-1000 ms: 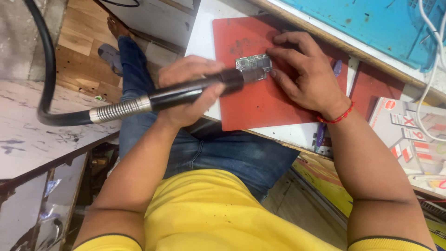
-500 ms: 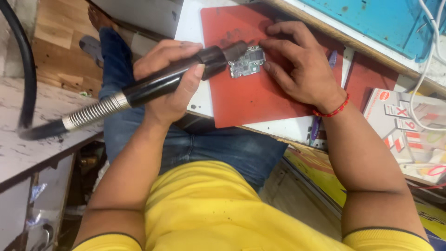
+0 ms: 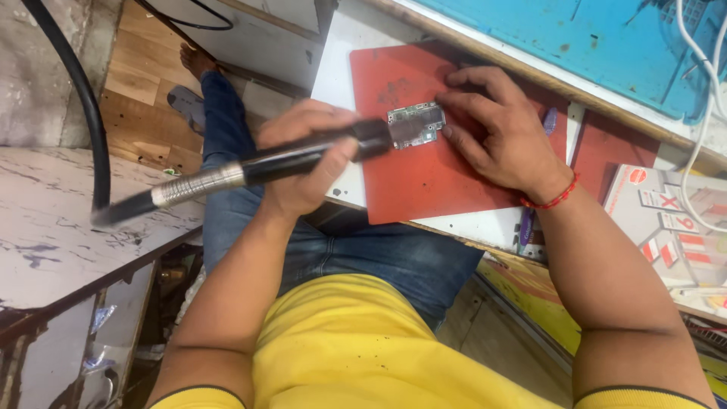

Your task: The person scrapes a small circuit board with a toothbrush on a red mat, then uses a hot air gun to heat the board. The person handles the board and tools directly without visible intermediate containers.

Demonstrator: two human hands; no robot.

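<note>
My left hand point(image 3: 307, 155) grips a black handheld tool point(image 3: 273, 163) with a metal collar and a thick black hose point(image 3: 72, 83) trailing off to the left. The tool's tip points at a small green circuit board point(image 3: 415, 125) lying on a red mat point(image 3: 424, 178). My right hand point(image 3: 503, 136) rests on the mat with its fingertips pressing the board's right edge. A red thread band circles my right wrist point(image 3: 551, 201).
The red mat lies on a white bench top point(image 3: 337, 57). A blue mat point(image 3: 606, 45) sits beyond it, with white cables point(image 3: 700, 113) at the right. A printed box point(image 3: 674, 227) is at the right edge. A worn white counter point(image 3: 60, 235) stands on the left.
The view has shifted a little. The tool's tip stays by the board and my right hand keeps holding the board on the mat.
</note>
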